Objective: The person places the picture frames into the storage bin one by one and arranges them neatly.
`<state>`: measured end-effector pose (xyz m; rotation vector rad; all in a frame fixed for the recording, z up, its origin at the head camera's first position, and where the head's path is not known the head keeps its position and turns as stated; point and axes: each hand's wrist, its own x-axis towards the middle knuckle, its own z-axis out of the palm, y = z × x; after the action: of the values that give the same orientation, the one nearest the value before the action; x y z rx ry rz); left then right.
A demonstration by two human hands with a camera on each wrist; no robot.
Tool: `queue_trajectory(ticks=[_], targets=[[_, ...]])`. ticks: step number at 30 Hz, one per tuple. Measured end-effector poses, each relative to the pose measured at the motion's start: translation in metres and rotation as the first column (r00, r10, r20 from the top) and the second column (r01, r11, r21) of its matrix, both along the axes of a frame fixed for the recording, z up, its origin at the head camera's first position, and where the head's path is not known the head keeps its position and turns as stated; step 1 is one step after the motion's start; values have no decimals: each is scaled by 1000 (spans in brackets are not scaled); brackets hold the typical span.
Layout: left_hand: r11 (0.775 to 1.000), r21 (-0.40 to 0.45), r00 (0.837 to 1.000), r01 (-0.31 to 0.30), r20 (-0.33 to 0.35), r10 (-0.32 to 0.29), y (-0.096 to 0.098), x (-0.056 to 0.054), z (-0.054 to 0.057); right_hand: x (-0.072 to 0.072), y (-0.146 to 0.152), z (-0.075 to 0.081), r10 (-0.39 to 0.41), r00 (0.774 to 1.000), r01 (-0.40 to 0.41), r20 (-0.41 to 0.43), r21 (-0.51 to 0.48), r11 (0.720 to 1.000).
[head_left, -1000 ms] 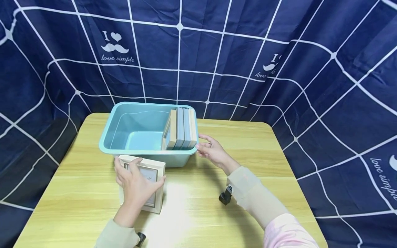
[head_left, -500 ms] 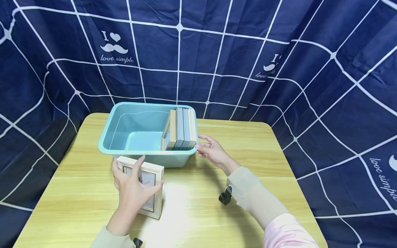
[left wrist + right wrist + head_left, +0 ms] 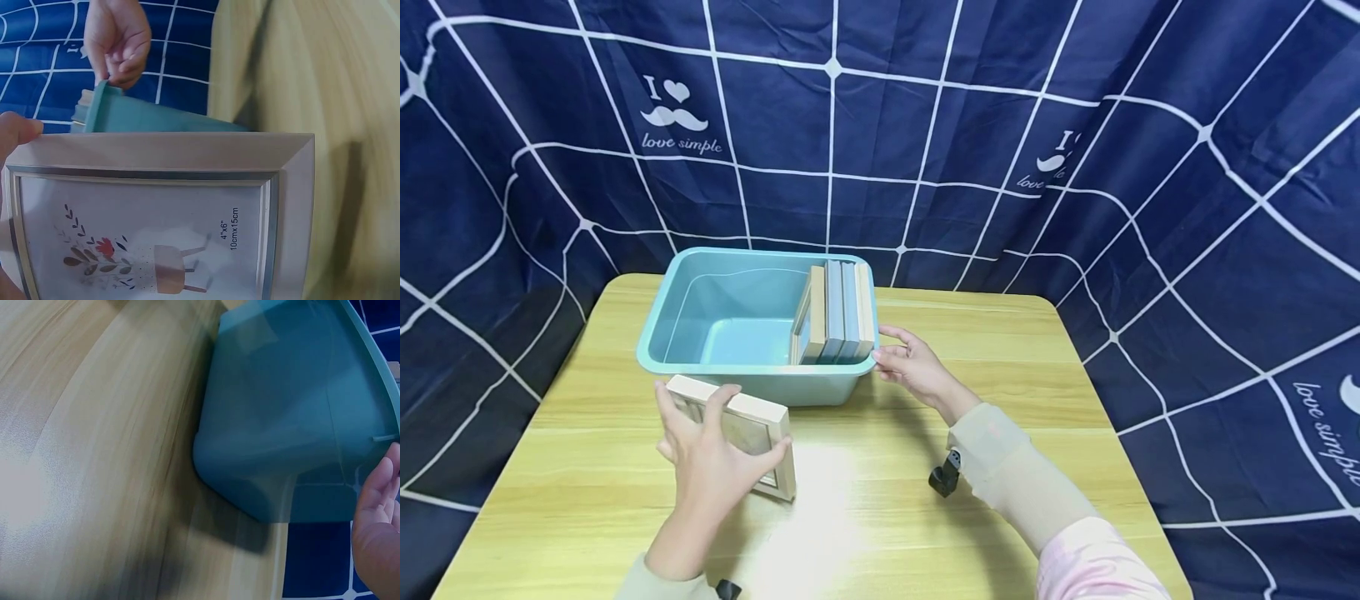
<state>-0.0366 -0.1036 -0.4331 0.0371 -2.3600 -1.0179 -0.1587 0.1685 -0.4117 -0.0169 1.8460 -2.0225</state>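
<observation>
My left hand (image 3: pixel 709 471) grips a cream picture frame (image 3: pixel 781 450) by its sides, in front of the light-blue plastic basin (image 3: pixel 752 387). In the left wrist view the frame's printed insert (image 3: pixel 125 250) shows a flower picture and "4"x6"" lettering. At the basin's right end, my right hand (image 3: pixel 917 371) pinches the rim between thumb and fingers. Several more frames stand on edge side by side in the basin's right part: a wooden one (image 3: pixel 817 312) leaning leftmost, blue-grey ones (image 3: pixel 835 312) in the middle, and a cream one (image 3: pixel 866 312) against the right wall.
The basin's left part shows its bare floor. Beneath is a light wooden table (image 3: pixel 1000 350), with a bright glare patch in front of the basin. A dark blue curtain (image 3: pixel 880 125) with white grid lines surrounds the table's back and sides.
My left hand has drawn the picture frame slightly left and towards me, away from the basin. The frame has tilted and its lower edge has risen. My right hand stays at the rim.
</observation>
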Motion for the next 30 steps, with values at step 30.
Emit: queue_trajectory(ticks=[30], targets=[[970, -69, 941, 232, -238, -242, -30, 11, 123, 0, -2, -2, -13, 1000, 13, 8, 1, 1000]])
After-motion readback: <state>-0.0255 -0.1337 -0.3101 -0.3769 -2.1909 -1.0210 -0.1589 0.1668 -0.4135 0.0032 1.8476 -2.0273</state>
